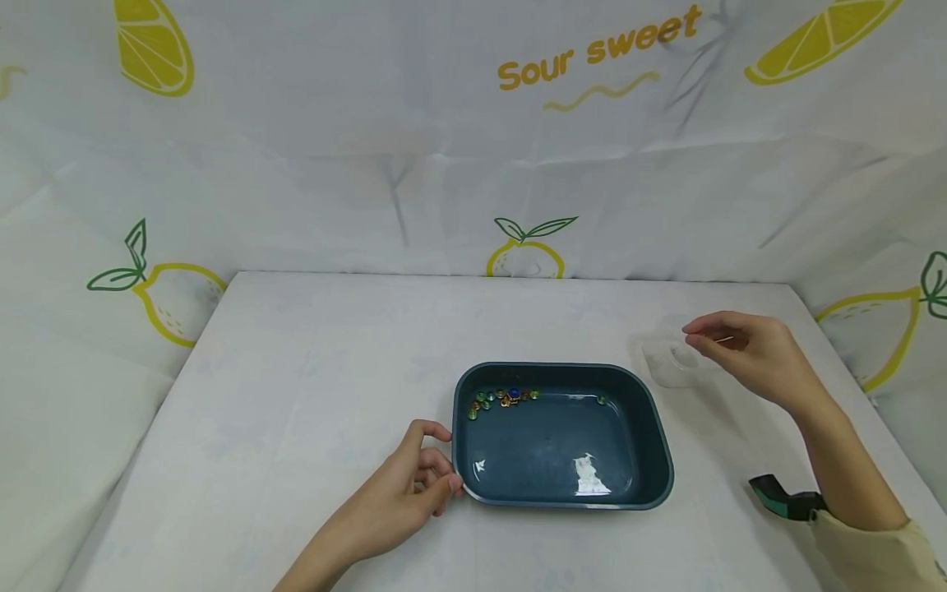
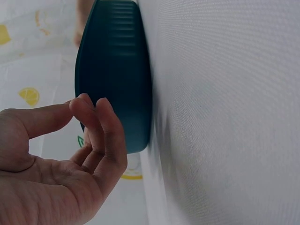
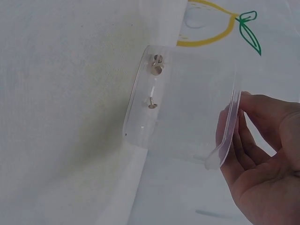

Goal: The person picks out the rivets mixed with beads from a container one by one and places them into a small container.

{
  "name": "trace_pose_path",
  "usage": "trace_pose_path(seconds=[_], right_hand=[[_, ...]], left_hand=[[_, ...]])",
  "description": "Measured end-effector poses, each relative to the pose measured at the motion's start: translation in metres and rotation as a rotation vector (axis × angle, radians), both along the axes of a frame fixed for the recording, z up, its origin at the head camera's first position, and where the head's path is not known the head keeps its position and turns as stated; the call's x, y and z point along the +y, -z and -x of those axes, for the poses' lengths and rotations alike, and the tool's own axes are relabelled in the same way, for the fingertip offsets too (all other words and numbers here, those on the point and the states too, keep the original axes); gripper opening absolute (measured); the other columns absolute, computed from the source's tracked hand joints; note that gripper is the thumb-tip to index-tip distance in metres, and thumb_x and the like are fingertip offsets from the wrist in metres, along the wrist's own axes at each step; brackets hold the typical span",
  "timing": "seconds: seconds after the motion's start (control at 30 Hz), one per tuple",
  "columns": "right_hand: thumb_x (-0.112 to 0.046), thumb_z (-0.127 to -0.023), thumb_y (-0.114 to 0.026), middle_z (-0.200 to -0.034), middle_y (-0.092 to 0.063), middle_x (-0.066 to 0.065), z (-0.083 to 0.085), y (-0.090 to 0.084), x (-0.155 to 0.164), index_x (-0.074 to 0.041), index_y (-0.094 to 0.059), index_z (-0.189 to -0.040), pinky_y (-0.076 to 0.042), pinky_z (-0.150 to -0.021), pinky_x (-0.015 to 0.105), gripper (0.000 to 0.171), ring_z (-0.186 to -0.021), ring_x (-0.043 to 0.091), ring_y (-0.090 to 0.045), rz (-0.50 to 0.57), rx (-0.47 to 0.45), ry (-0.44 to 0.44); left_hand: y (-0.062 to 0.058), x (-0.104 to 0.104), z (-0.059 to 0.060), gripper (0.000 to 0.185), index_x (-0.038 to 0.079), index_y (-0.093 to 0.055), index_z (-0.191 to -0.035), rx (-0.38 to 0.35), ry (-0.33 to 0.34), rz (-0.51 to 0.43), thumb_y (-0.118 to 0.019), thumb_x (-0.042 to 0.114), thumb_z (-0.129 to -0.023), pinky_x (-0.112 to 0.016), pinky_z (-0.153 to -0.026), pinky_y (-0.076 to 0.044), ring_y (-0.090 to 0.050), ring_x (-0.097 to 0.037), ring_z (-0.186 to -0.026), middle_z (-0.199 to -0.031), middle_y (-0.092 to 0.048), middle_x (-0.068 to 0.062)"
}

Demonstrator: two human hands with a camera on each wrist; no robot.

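A dark blue-green plastic tray (image 1: 547, 493) sits on the table, with several small glass beads (image 1: 484, 399) along its back left inside and a lone green bead (image 1: 602, 400) at the back right. At the tray's left edge, my left hand (image 1: 403, 493) holds the rim, its fingers curled against the outside wall (image 2: 117, 70). To the right of the tray, my right hand (image 1: 758, 358) pinches the rim of a clear plastic box (image 3: 197, 93). Small metal pieces (image 3: 157, 65) lie in the box's bottom. Whether the box touches the table cannot be told.
A white cloth covers the table (image 1: 318, 370). Behind it and at both sides hang white curtains (image 1: 333, 189) printed with lemons. A black and green band (image 1: 787, 501) is on the right wrist, by a pale sleeve (image 1: 873, 551).
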State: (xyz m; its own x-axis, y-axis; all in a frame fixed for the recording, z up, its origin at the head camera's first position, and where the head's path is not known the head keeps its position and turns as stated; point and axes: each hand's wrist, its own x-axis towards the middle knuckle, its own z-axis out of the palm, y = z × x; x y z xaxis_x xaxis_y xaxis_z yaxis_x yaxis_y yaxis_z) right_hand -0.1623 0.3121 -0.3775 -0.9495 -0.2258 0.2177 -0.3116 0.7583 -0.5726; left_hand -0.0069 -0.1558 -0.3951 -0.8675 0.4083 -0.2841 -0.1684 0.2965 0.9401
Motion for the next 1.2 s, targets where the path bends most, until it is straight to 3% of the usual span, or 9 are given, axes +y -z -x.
trace_pose_path(seconds=[0.07,0.27,0.5,0.77,1.0,1.2], right_hand=[[-0.001,-0.094,-0.081,-0.094,-0.079,0.004,0.000,-0.001,-0.001,-0.004,-0.080,-0.110,-0.052,-0.067,0.008,0.015,-0.077,-0.009,-0.066,-0.004,0.003,0.001],[-0.001,-0.094,-0.082,-0.095,-0.079,0.001,-0.002,-0.004,-0.004,-0.005,-0.081,-0.109,-0.052,-0.067,0.008,0.016,-0.078,-0.011,-0.065,-0.009,0.020,-0.005],[0.000,-0.092,-0.083,-0.095,-0.072,-0.020,-0.005,-0.010,-0.009,-0.007,-0.081,-0.110,-0.051,-0.068,0.007,0.019,-0.080,-0.013,-0.063,-0.007,0.056,-0.031],[-0.001,-0.092,-0.083,-0.097,-0.068,-0.031,-0.010,-0.020,-0.018,-0.008,-0.081,-0.111,-0.051,-0.073,0.004,0.020,-0.085,-0.018,-0.064,0.009,0.069,-0.058],[-0.001,-0.091,-0.085,-0.100,-0.070,-0.027,-0.016,-0.028,-0.030,-0.011,-0.081,-0.112,-0.051,-0.075,0.004,0.024,-0.087,-0.018,-0.064,-0.004,0.113,-0.095],[0.001,-0.088,-0.087,-0.102,-0.077,-0.007,-0.021,-0.035,-0.043,-0.013,-0.081,-0.112,-0.049,-0.084,-0.001,0.028,-0.091,-0.018,-0.062,-0.022,0.169,-0.132]], left_hand=[[0.000,0.000,0.000,0.048,0.008,-0.034,-0.147,-0.001,0.000,-0.001,-0.062,0.017,-0.110,-0.023,-0.071,-0.051,-0.063,-0.010,-0.075,-0.100,-0.070,-0.011],[0.000,0.000,0.000,0.048,0.008,-0.034,-0.147,-0.007,-0.003,-0.002,-0.063,0.017,-0.110,-0.023,-0.071,-0.051,-0.063,-0.011,-0.075,-0.100,-0.070,-0.011],[-0.001,0.000,0.000,0.047,0.007,-0.034,-0.147,-0.004,-0.002,0.000,-0.063,0.016,-0.110,-0.023,-0.070,-0.051,-0.063,-0.011,-0.075,-0.100,-0.070,-0.012],[-0.001,0.000,0.000,0.048,0.007,-0.034,-0.147,0.008,0.003,0.008,-0.063,0.016,-0.110,-0.023,-0.071,-0.051,-0.063,-0.010,-0.074,-0.098,-0.069,-0.012],[-0.001,0.001,0.000,0.048,0.007,-0.034,-0.147,0.005,0.002,0.006,-0.063,0.016,-0.110,-0.023,-0.071,-0.051,-0.063,-0.011,-0.074,-0.098,-0.069,-0.012],[-0.002,0.001,0.000,0.048,0.007,-0.034,-0.147,0.005,0.001,0.006,-0.063,0.017,-0.110,-0.023,-0.071,-0.051,-0.063,-0.010,-0.075,-0.097,-0.068,-0.011]])
